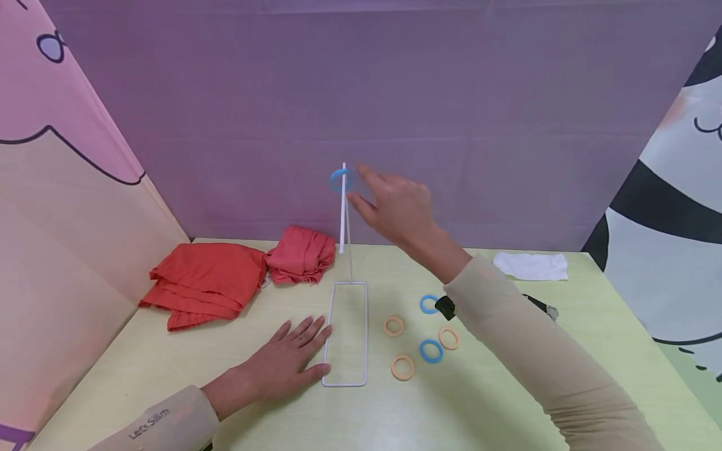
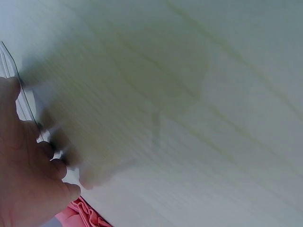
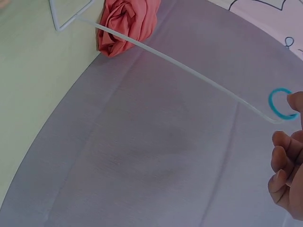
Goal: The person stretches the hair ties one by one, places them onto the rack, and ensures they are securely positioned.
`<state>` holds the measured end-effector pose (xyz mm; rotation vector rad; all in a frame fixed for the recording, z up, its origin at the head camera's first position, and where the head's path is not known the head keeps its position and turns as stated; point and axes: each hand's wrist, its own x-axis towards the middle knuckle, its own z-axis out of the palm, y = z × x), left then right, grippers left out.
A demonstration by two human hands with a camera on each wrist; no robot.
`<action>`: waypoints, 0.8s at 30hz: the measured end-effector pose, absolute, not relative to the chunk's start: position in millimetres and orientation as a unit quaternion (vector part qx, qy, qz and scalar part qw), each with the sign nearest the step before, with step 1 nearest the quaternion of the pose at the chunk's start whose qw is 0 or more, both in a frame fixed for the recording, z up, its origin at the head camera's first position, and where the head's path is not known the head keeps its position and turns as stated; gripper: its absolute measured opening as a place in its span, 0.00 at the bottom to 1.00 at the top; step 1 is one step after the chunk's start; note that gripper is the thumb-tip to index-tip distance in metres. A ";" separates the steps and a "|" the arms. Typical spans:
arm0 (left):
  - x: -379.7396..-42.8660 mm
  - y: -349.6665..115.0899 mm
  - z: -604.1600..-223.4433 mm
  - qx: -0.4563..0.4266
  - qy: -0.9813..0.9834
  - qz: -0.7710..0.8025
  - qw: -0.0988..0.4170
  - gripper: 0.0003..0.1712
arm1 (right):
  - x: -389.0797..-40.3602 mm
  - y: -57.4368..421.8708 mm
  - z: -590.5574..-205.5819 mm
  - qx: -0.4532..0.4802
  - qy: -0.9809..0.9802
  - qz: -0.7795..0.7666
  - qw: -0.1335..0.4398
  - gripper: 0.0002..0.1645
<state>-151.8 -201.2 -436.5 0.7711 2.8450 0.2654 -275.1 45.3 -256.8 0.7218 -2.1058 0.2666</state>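
A white wire stand rises from its rectangular base [image 1: 366, 338] on the table, with a long arm [image 1: 342, 219] at its top. At the far end of that arm is a blue ring [image 1: 334, 180], which also shows by the bend of the rod in the right wrist view. My right hand [image 1: 397, 207] is just right of this ring, thumb and index finger spread apart; whether a fingertip touches it I cannot tell. My left hand [image 1: 290, 360] lies flat, straight fingers over the base's left side. Right of the base lie two blue rings [image 1: 431, 361] and three beige rings [image 1: 403, 377].
A red cloth [image 1: 209, 282] and a folded red cloth [image 1: 301, 254] lie at the back left. A white cloth [image 1: 530, 266] is at the back right, near a dark strap-like thing [image 1: 536, 303] partly behind my sleeve. A purple curtain [image 1: 254, 125] hangs behind the table.
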 end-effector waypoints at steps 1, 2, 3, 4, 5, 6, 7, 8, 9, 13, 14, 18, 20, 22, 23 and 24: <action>-151.9 -201.0 -436.7 0.260 0.957 0.089 0.091 0.44 | -272.0 48.5 -256.2 0.290 -0.848 0.112 0.429 0.27; -152.1 -200.9 -437.0 0.260 0.957 0.089 0.091 0.44 | -268.5 52.3 -255.6 0.293 -0.849 0.119 0.423 0.28; -152.3 -200.8 -437.0 0.260 0.957 0.089 0.092 0.44 | -263.9 57.1 -254.8 0.297 -0.851 0.131 0.413 0.30; -152.4 -200.7 -437.0 0.260 0.957 0.089 0.092 0.44 | -259.4 62.7 -254.5 0.301 -0.853 0.143 0.402 0.31; -152.5 -200.7 -437.1 0.260 0.957 0.088 0.091 0.44 | -255.1 69.1 -254.6 0.305 -0.855 0.156 0.388 0.31; -152.6 -200.8 -437.1 0.260 0.957 0.086 0.091 0.44 | -250.0 76.2 -254.8 0.310 -0.859 0.171 0.369 0.32; -152.6 -200.7 -436.7 0.261 0.957 0.087 0.089 0.44 | -245.1 83.8 -255.2 0.314 -0.864 0.185 0.347 0.33; -152.6 -200.6 -436.3 0.261 0.957 0.086 0.089 0.44 | -239.8 92.1 -256.2 0.318 -0.869 0.201 0.322 0.33; -152.4 -200.4 -435.7 0.261 0.958 0.085 0.087 0.44 | -234.6 100.6 -257.8 0.319 -0.876 0.214 0.291 0.34; -151.2 -199.9 -432.1 0.262 0.957 0.090 0.084 0.44 | -217.7 132.9 -274.6 0.307 -0.908 0.222 0.177 0.35; -150.8 -200.0 -431.2 0.262 0.957 0.089 0.084 0.44 | -214.2 140.2 -281.4 0.298 -0.917 0.219 0.150 0.36; -149.8 -201.3 -428.8 0.261 0.957 0.092 0.088 0.44 | -206.9 163.7 -312.1 0.257 -0.946 0.189 0.061 0.38; -149.4 -202.3 -429.0 0.257 0.958 0.091 0.090 0.44 | -206.5 171.6 -326.3 0.245 -0.952 0.180 0.031 0.39; -149.2 -203.2 -429.9 0.252 0.959 0.086 0.092 0.44 | -208.5 176.5 -339.1 0.240 -0.955 0.173 0.015 0.39; -149.2 -203.5 -430.6 0.251 0.960 0.084 0.093 0.44 | -209.7 178.1 -344.8 0.239 -0.956 0.169 0.010 0.39; -149.3 -203.8 -431.2 0.249 0.960 0.083 0.095 0.44 | -211.2 179.0 -349.9 0.240 -0.957 0.165 0.005 0.39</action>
